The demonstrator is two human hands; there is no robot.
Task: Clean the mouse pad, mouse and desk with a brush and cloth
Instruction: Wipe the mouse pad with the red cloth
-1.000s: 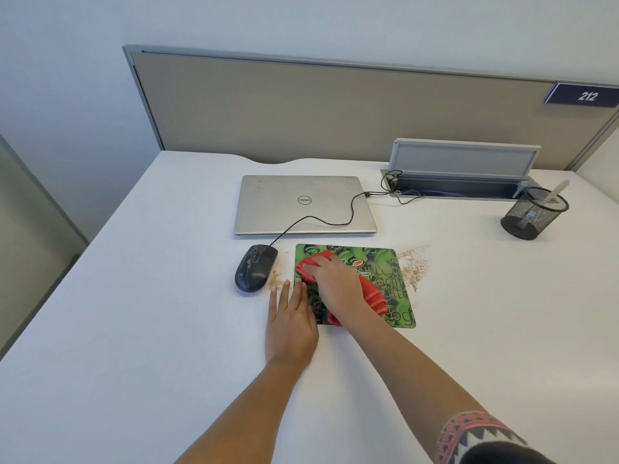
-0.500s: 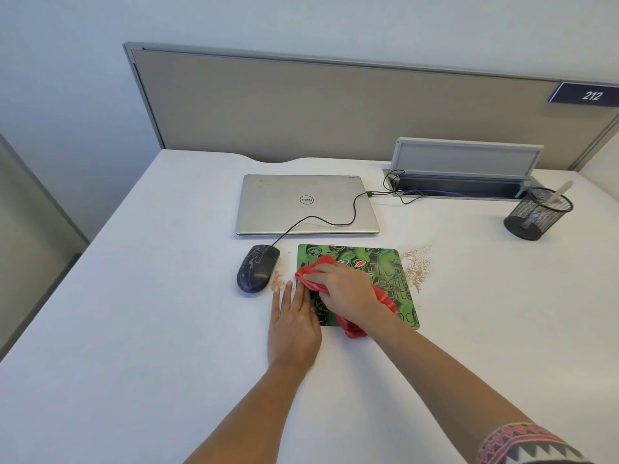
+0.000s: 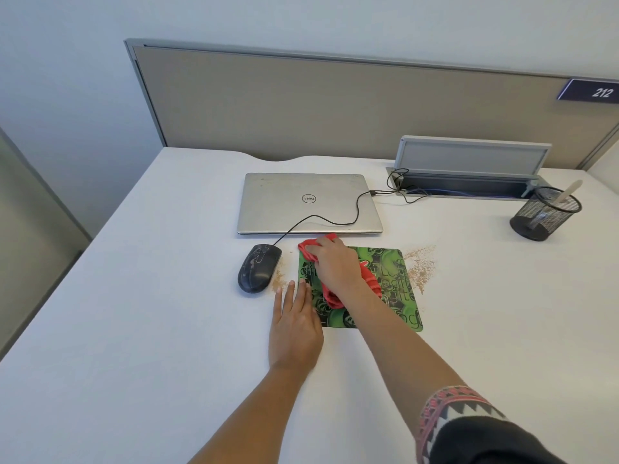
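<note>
We are pressing our right hand (image 3: 336,267) down on a red cloth (image 3: 368,279), with the fingers curled over its bunched top edge and gripping it against the far left corner of the mouse pad (image 3: 400,296). The cloth is trailing back under our palm and wrist, lying across the pad's green and black print. Our left hand (image 3: 294,324) is lying flat and released on the desk (image 3: 150,313), palm down, with the fingers straight and together; its little-finger side is resting on the pad's left edge and holding it down. Just beyond our left fingertips (image 3: 290,285) a thin trail of sandy crumbs (image 3: 278,279) is lying between the pad and the mouse (image 3: 258,267), which is sitting to the left of both hands. A larger patch of crumbs (image 3: 420,265) is spreading on the desk to the right of the pad, well apart from our right fingers. Beyond our right knuckles the closed laptop (image 3: 308,202) is lying flat, the mouse cable (image 3: 335,221) running across its lid. The brush (image 3: 566,195) is standing in the mesh cup (image 3: 544,217) far off to the right.
</note>
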